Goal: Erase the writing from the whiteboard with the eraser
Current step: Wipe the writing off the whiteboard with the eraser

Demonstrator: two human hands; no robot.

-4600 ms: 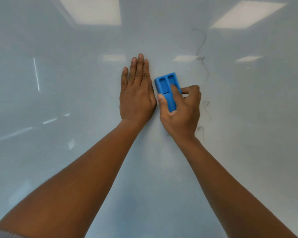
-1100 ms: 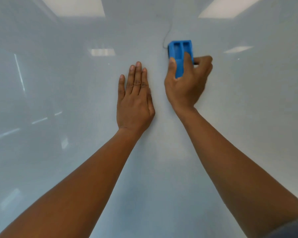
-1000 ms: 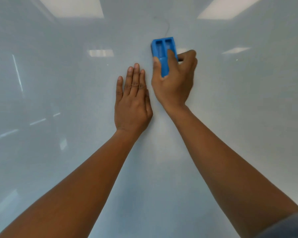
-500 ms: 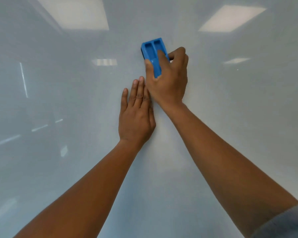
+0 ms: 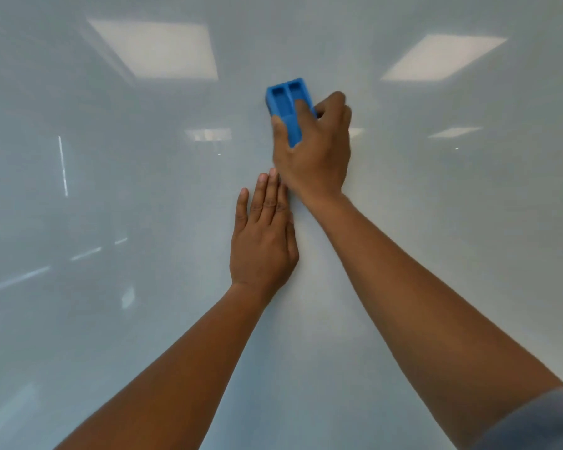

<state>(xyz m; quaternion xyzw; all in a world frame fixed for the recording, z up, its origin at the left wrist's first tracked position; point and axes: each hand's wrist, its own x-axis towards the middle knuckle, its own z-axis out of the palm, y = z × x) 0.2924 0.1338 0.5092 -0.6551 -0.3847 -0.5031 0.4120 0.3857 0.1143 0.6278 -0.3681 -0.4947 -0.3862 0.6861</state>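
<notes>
Whiteboard [image 5: 436, 254] fills whole view, shiny, pale grey-blue. Ceiling lights [image 5: 156, 50] shine back in it as bright squares. Right hand [image 5: 316, 151] grips blue eraser [image 5: 288, 108], fingers curled round it, pressing it on board near top middle. Left hand [image 5: 262, 241] lies flat on board, fingers straight, just below right hand. Grey sleeve [image 5: 540, 423] at bottom right corner.

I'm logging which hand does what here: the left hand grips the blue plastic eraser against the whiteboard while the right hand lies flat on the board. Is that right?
Not quite: the hands are swapped. In the head view the right hand has its grip on the blue plastic eraser against the whiteboard, while the left hand lies flat on the board.
</notes>
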